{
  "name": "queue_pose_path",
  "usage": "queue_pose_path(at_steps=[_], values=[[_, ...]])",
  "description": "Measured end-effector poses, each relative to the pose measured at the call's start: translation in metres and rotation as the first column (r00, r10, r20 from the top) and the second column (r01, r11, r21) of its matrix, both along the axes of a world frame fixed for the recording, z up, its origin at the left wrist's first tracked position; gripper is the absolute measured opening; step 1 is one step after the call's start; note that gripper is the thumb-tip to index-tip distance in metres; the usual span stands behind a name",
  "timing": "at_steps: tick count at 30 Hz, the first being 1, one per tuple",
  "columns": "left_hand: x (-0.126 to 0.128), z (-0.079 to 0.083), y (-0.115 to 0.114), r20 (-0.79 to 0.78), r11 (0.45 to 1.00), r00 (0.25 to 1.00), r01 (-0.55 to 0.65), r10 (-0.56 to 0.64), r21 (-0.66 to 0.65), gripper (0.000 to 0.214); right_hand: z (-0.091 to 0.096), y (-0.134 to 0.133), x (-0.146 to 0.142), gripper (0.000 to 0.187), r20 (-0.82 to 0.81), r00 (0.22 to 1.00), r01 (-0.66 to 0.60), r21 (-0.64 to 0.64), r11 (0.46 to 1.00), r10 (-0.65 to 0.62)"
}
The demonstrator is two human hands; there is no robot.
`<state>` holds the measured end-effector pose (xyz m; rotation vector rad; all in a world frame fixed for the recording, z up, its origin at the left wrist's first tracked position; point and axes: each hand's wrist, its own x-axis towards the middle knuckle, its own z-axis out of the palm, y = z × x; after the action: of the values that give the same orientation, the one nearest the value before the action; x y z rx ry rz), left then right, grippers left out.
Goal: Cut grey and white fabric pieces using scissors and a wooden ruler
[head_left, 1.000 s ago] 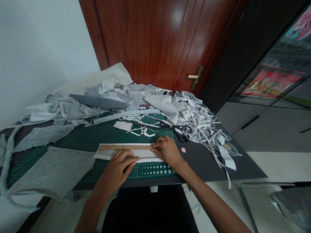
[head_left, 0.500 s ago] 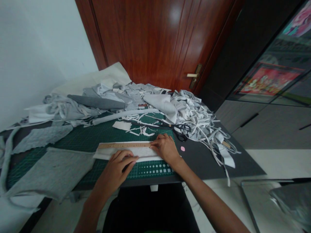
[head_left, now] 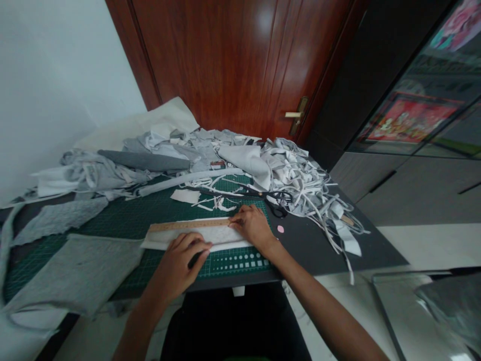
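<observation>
A wooden ruler (head_left: 188, 225) lies along the far edge of a white fabric strip (head_left: 218, 235) on the green cutting mat (head_left: 150, 210). My left hand (head_left: 178, 265) rests on the strip's near edge with its fingers stretched flat and nothing held. My right hand (head_left: 253, 226) sits at the ruler's right end, fingers curled and pressed together on it and the strip. Black scissors (head_left: 278, 201) lie just beyond my right hand. A small pink piece (head_left: 280, 229) sits on the dark table to its right.
A heap of grey and white fabric scraps and strips (head_left: 293, 175) covers the back and right of the table. Grey cloth pieces (head_left: 75, 271) lie at the left. Behind stands a brown wooden door (head_left: 233, 65), and the table's front edge (head_left: 240, 281) is near my body.
Both hands stay on the ruler and strip almost unmoved. The whole scene has slid slightly left in the picture as my head turned.
</observation>
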<state>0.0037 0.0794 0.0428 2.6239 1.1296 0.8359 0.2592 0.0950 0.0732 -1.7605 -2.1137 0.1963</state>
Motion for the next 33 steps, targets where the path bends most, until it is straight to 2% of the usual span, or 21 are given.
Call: queue_pose_path(at_steps=[5, 9, 14, 18, 21, 28, 33], values=[[0.012, 0.009, 0.014, -0.06, 0.997, 0.998, -0.037, 0.033, -0.074, 0.034, -0.004, 0.001, 0.001, 0.016, -0.046, 0.999, 0.008, 0.004, 1.0, -0.008], [0.021, 0.002, 0.02, -0.079, 0.991, 0.988, -0.128, 0.13, 0.029, 0.036, -0.012, 0.003, 0.005, 0.016, -0.129, 0.992, -0.009, 0.025, 1.0, 0.012], [0.025, -0.003, 0.017, -0.004, 0.972, 0.986, -0.166, 0.169, 0.168, 0.032, -0.025, 0.008, 0.01, 0.01, -0.241, 0.969, -0.026, 0.086, 0.996, 0.047], [0.023, -0.007, 0.019, 0.028, 0.985, 0.993, -0.121, 0.119, 0.123, 0.032, -0.034, 0.012, 0.018, 0.022, -0.315, 0.946, -0.026, 0.167, 0.986, 0.078], [0.022, -0.012, 0.022, 0.04, 0.99, 0.994, -0.106, 0.103, 0.091, 0.032, -0.04, 0.011, 0.029, 0.028, -0.323, 0.945, 0.007, 0.184, 0.983, 0.054], [0.023, -0.013, 0.022, 0.033, 0.989, 0.992, -0.121, 0.118, 0.086, 0.031, -0.054, 0.001, 0.059, 0.027, -0.357, 0.934, 0.108, 0.239, 0.965, -0.016], [0.023, -0.014, 0.023, 0.032, 0.989, 0.992, -0.122, 0.12, 0.082, 0.033, -0.055, -0.007, 0.064, 0.023, -0.384, 0.923, 0.131, 0.273, 0.953, -0.017]])
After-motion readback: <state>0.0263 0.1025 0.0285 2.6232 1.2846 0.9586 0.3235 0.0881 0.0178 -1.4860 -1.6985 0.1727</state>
